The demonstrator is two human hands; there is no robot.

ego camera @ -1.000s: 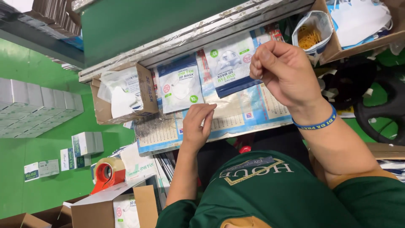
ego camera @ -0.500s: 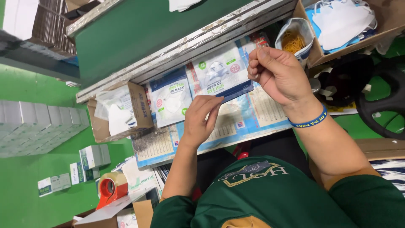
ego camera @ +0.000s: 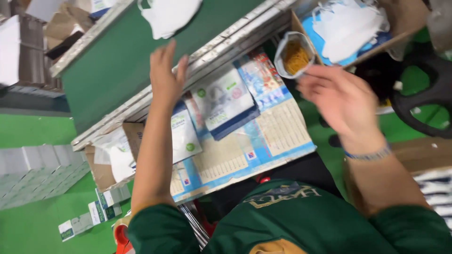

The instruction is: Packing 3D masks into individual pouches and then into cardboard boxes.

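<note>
Left hand (ego camera: 165, 75) is reaching out over the edge of the green belt (ego camera: 113, 70), fingers (ego camera: 157, 56) spreading wide and flat, gripping nothing. A white mask (ego camera: 165, 16) is lying on the belt just beyond the fingertips, apart from them.

Right hand (ego camera: 341, 101) is hovering near the small pot (ego camera: 294, 54), fingers loosely curling, half open; nothing showing in the grasp, though the motion blur is making that hard to be sure of.

Between the two arms, flat printed pouches are lying on the surface (ego camera: 263, 155), which is covered with a printed sheet. One white pouch (ego camera: 225, 99) is sitting on a dark blue stack in the middle; another pouch (ego camera: 183, 134) is lying just beside the left forearm. Both are within easy reach, probably staged that way for quick picking.

Containers: the pot is holding a yellow-orange tangle, likely elastic bands. The cardboard box (ego camera: 358, 28) beside it is heaping with white masks. A second carton (ego camera: 117, 160) at the left elbow is holding clear bags with white contents. Small boxes (ego camera: 89, 216) are stacking on the green floor below.
</note>
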